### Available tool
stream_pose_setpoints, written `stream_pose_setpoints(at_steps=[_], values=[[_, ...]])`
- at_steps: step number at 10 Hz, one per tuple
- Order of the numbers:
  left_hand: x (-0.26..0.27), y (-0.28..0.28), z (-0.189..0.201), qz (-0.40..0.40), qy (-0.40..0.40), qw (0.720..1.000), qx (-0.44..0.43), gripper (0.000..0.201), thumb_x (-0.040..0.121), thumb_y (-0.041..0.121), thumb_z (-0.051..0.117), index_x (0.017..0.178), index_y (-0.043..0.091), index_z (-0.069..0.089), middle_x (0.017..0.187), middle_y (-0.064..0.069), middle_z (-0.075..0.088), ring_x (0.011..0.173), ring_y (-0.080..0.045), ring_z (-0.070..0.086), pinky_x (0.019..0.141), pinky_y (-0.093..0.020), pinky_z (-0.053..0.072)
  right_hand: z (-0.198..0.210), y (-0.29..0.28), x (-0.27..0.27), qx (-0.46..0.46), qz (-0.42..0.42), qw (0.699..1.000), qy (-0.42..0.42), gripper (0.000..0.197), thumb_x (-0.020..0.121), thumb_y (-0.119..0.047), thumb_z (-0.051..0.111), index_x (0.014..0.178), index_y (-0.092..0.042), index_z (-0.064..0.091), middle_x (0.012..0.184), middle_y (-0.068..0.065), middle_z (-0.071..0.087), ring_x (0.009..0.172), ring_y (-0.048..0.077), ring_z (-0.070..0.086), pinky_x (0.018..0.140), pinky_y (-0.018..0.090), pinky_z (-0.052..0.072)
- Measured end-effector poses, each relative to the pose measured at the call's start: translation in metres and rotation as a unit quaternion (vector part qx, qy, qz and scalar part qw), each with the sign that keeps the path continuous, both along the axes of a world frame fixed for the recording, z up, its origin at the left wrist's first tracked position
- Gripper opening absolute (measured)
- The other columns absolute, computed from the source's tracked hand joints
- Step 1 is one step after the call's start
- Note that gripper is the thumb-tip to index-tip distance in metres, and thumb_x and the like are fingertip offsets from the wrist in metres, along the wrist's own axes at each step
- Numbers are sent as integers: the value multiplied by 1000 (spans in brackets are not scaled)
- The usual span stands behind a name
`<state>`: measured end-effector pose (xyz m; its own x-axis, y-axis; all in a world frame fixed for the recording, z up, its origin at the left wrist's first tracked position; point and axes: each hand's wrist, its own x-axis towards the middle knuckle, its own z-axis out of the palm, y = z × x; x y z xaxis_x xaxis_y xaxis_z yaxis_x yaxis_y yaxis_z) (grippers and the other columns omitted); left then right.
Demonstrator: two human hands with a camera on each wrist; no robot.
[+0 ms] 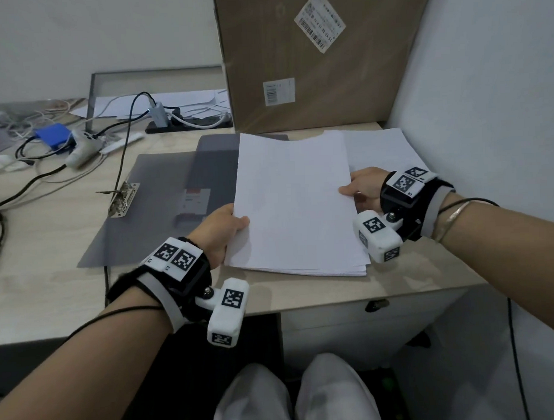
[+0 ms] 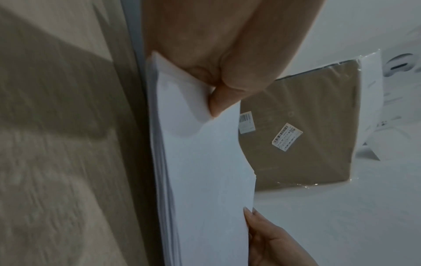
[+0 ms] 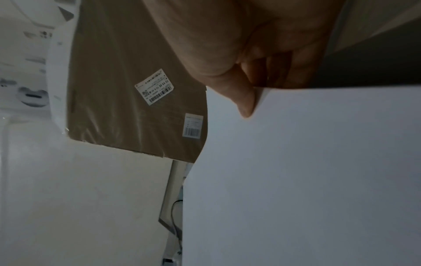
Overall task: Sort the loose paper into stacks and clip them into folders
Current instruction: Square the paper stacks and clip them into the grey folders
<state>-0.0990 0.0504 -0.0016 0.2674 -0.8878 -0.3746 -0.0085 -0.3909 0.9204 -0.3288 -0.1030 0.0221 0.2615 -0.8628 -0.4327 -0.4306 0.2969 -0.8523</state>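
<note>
A stack of white paper is held above the desk, its near edge resting on the desk front. My left hand grips its left edge, thumb on top. My right hand grips the right edge, thumb over the sheets. The same stack shows edge-on in the left wrist view and fills the right wrist view. An open grey folder lies flat to the left, its metal clip raised. More white sheets lie behind the right hand.
A large brown cardboard box leans against the wall behind the paper. Cables, a blue box, a white controller and a power strip crowd the back left. A grey tray of papers stands behind them. The wall is close on the right.
</note>
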Motion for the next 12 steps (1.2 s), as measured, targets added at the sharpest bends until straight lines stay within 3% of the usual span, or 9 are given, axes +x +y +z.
stream_pose_setpoints(at_steps=[1,3,4,6,7,8,9,10,12], values=[[-7,-5,1,-6,-17,1000,21,30,101,4,37,128,5,51,126,-13,62,114,-34,59,100,-49,46,-21,-30,-5,-19,17,997,76,38,85,-5,61,123,-7,55,109,13,59,90,27,61,76,35,54],[-11,-14,2,-20,-54,998,34,27,100,4,37,122,9,51,126,-11,60,114,-34,57,102,-51,44,-13,-28,1,-24,41,991,125,39,89,-6,57,127,-5,51,102,12,59,73,19,58,59,28,48],[-9,-17,4,-43,-68,996,31,37,98,1,38,134,12,44,132,-9,57,119,-32,54,105,-50,41,-19,-34,3,-38,62,989,133,47,88,-4,57,134,-9,47,123,15,57,72,16,57,58,26,47],[-8,-20,8,-66,-76,994,40,34,99,1,37,129,11,50,131,-12,58,119,-34,55,106,-51,41,-24,-36,7,-56,107,979,163,60,87,-6,56,142,-15,35,134,16,51,96,28,58,74,32,51],[-7,-21,13,-49,-88,994,35,30,93,4,47,123,6,49,127,-14,59,115,-35,57,103,-51,44,-20,-34,13,-110,128,946,277,54,90,-17,54,138,-5,32,131,18,51,103,32,57,84,33,47],[-1,-26,13,-68,-121,989,42,59,74,20,54,131,10,42,129,-13,57,114,-33,58,101,-50,46,-21,-34,17,-114,131,932,317,56,91,-21,55,139,-5,31,132,17,50,115,32,51,93,34,43],[7,-33,8,-97,-137,984,51,45,87,13,51,131,11,44,128,-12,59,114,-33,58,102,-50,44,-25,-37,17,-114,127,927,334,56,89,-26,57,136,-6,35,135,14,47,121,31,48,90,34,40],[18,-41,-7,-102,-142,984,46,62,71,27,52,132,18,44,129,-7,60,115,-30,59,103,-50,44,-24,-37,16,-127,131,926,331,58,88,-30,60,137,-5,40,138,12,48,120,29,50,92,32,43],[25,-47,-18,-95,-141,985,32,64,70,26,46,134,19,44,129,-5,60,118,-31,57,104,-51,42,-27,-40,12,-88,121,954,260,51,88,-14,60,136,-8,45,134,16,52,77,16,58,57,25,48]])
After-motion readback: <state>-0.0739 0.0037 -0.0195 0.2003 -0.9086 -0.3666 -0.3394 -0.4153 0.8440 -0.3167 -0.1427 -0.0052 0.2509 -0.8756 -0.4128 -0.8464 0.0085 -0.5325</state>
